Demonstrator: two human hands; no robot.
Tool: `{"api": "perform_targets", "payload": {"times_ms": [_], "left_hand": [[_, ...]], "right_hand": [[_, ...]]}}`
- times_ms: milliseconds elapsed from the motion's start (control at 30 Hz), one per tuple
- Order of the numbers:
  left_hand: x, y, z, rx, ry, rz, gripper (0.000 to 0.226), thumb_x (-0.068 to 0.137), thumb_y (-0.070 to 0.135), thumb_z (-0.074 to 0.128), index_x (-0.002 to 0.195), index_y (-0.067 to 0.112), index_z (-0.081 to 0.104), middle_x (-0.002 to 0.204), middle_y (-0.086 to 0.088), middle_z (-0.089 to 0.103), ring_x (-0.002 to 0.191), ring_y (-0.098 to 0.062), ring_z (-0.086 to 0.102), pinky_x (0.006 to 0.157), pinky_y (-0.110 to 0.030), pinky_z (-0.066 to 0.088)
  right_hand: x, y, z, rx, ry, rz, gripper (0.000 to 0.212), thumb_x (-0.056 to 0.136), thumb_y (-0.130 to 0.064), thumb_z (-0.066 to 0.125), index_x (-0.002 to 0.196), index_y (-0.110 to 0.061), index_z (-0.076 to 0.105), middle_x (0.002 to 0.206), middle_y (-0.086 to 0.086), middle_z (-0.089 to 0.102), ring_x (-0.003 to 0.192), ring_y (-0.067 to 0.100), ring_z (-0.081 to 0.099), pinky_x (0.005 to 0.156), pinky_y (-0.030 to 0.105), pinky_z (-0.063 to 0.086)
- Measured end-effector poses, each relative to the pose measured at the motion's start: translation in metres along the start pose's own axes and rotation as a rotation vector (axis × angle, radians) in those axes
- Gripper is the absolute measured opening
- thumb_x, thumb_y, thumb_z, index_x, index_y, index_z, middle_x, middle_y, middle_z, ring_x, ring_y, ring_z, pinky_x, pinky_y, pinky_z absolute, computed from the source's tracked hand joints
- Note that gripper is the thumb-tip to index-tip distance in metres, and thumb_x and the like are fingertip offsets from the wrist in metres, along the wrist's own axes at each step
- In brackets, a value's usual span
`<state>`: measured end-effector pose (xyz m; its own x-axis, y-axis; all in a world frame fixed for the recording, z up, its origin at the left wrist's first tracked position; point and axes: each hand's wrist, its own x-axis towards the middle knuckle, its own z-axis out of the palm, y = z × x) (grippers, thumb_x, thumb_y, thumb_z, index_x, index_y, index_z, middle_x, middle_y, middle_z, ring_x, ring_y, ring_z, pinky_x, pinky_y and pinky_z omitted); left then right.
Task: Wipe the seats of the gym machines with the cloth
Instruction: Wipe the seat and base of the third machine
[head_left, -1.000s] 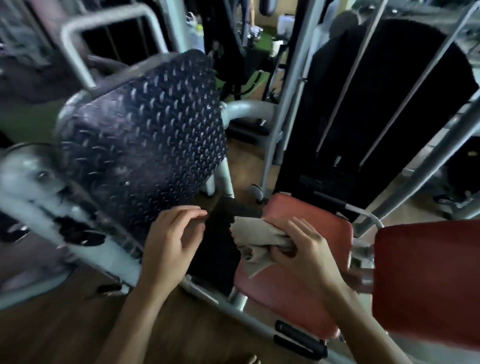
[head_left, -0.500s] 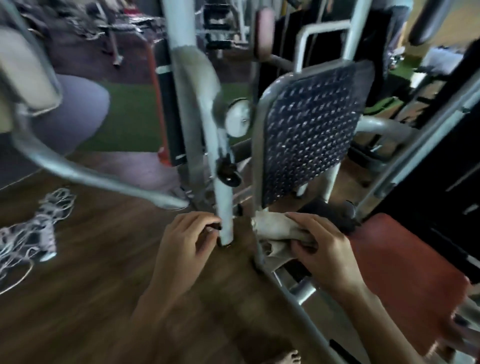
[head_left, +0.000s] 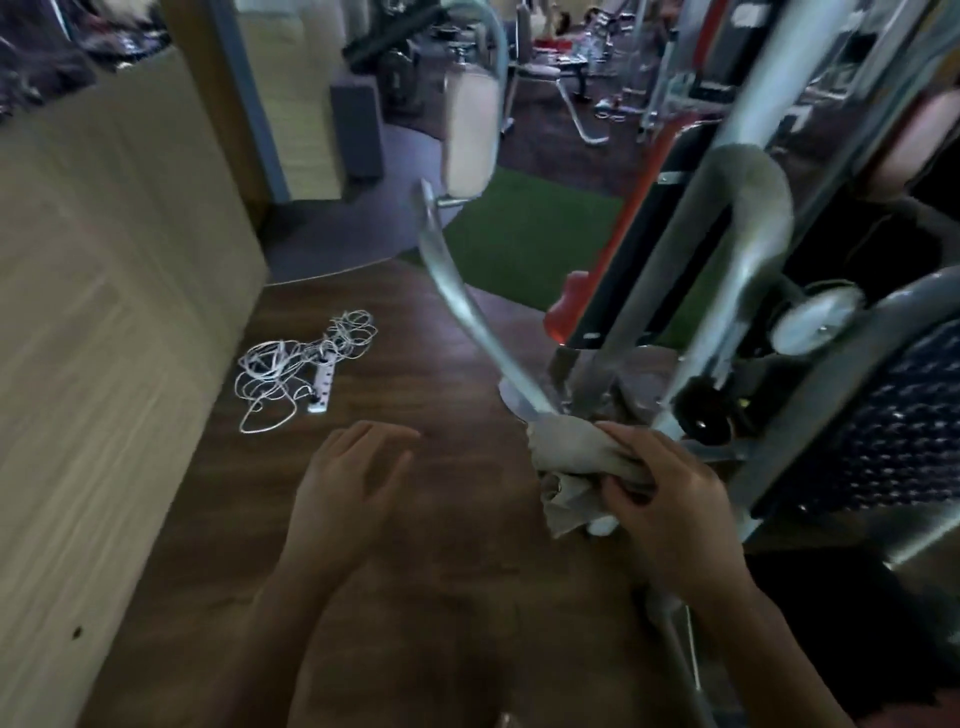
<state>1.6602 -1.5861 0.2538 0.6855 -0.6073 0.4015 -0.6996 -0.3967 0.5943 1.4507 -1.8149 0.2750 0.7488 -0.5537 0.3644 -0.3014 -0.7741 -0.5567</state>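
Now your right hand (head_left: 670, 514) grips the cloth (head_left: 576, 457), fingers and thumb curled round it. The cloth is a dull beige rag, crumpled into a bunch, with a creased loose end hanging below your fingers. It sits low and right of centre, above the dark wooden floor (head_left: 467, 571) and just in front of the grey machine frame (head_left: 727, 291); the blur hides whether they touch. Your left hand (head_left: 348, 488) hovers palm down, apart from the cloth, fingers relaxed, holding nothing. A tangled white cord and power strip (head_left: 322, 382) lie further left.
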Motion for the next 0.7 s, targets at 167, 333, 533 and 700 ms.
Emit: {"api": "perform_targets", "payload": {"times_ms": [167,333,533,700], "left_hand": [[0.056,-0.034,-0.010,0.015,0.074,-0.050,0.027,0.091,0.042,0.053,0.109,0.031,0.068,0.108,0.022,0.064,0.103,-0.010,0.062,0.089,-0.032,0.050],[0.104,-0.070,-0.031,0.048,0.174,-0.089,0.031,0.091,0.045,0.051,0.107,0.028,0.071,0.106,0.017,0.068,0.098,-0.006,0.064,0.083,-0.034,0.054],[0.158,-0.151,-0.067,0.107,0.244,-0.169,0.014,0.090,0.029,0.066,0.102,0.027,0.072,0.098,0.016,0.068,0.089,0.003,0.056,0.080,-0.004,0.038],[0.217,-0.250,-0.114,0.092,0.236,-0.176,0.019,0.089,0.030,0.060,0.104,0.028,0.072,0.100,0.016,0.068,0.093,-0.007,0.060,0.079,-0.021,0.043]], "right_hand": [[0.077,-0.005,0.040,0.067,-0.042,-0.064,0.050,0.084,-0.026,0.070,0.131,-0.035,0.058,0.119,-0.012,0.064,0.104,0.009,0.061,0.087,0.038,0.055],[0.151,-0.031,0.093,0.088,-0.071,-0.169,0.049,0.083,-0.025,0.071,0.130,-0.032,0.059,0.119,-0.010,0.065,0.102,0.011,0.061,0.086,0.037,0.055],[0.222,-0.092,0.183,0.125,-0.056,-0.282,0.050,0.076,-0.022,0.073,0.124,-0.030,0.062,0.112,-0.010,0.067,0.097,-0.002,0.051,0.080,0.020,0.045],[0.291,-0.145,0.276,0.121,-0.087,-0.248,0.046,0.076,-0.024,0.069,0.122,-0.029,0.063,0.109,-0.008,0.069,0.091,0.011,0.063,0.073,0.027,0.051]]}}
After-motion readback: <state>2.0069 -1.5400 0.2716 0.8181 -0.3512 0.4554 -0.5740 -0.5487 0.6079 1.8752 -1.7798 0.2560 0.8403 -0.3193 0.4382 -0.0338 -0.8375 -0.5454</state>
